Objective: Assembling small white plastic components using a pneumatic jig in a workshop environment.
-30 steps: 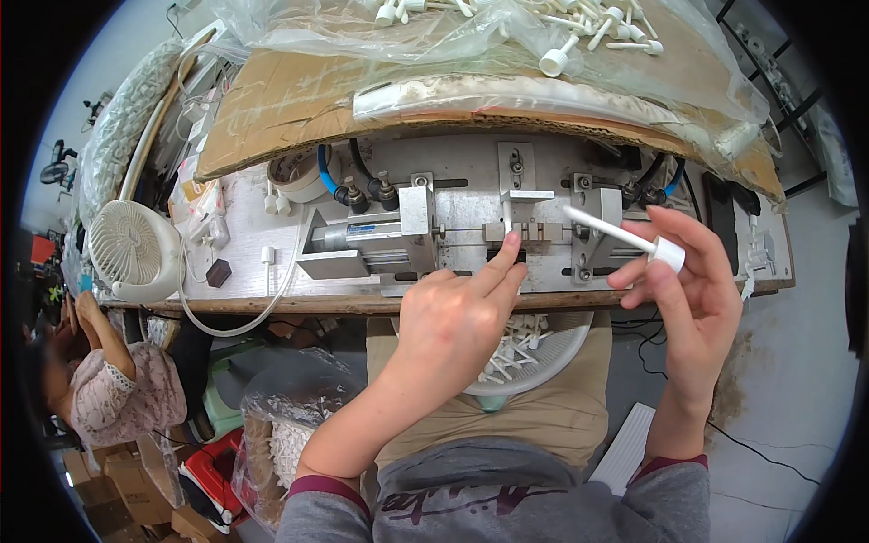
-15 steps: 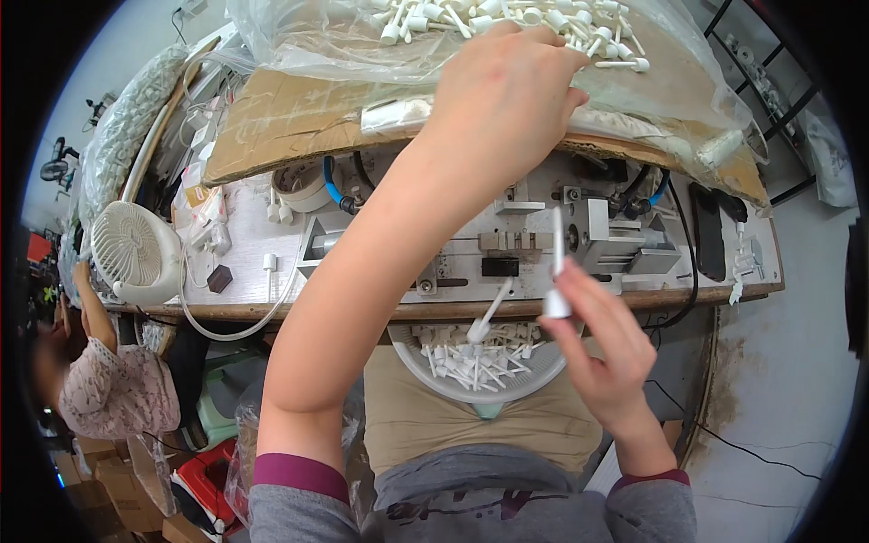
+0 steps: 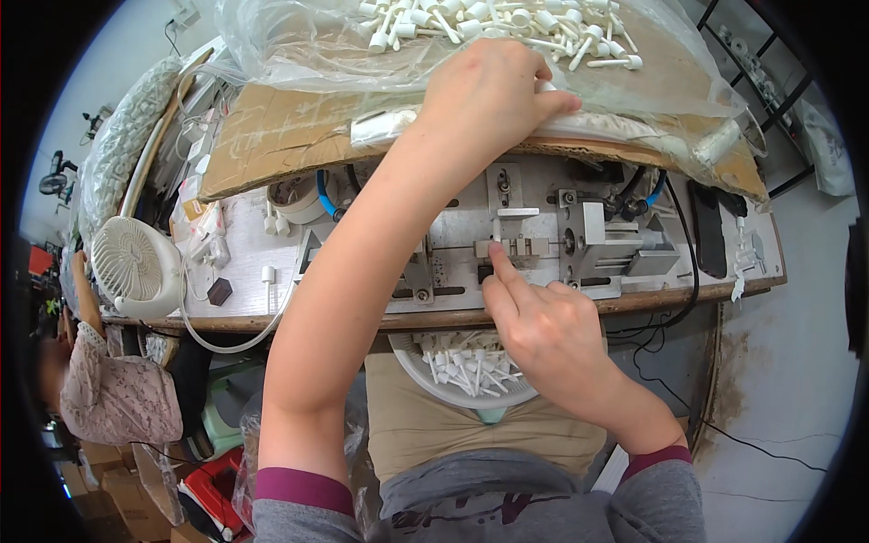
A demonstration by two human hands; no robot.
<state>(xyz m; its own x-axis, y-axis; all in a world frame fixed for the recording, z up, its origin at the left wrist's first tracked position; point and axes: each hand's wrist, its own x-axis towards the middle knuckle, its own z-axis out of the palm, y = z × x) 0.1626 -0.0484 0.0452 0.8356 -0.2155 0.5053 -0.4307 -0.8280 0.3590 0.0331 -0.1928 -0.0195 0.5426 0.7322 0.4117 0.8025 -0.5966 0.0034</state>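
Your left hand (image 3: pixel 489 90) pinches a white piece (image 3: pixel 544 86); your right hand (image 3: pixel 554 330) touches the metal block (image 3: pixel 527 247), a white rod (image 3: pixel 497 230) just beyond its forefinger tip. Whether its curled fingers hold anything, I can't tell.

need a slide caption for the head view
Right hand at the fixture, left hand over cardboard near white parts.

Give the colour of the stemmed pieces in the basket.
The stemmed pieces are white, best seen in the head view.
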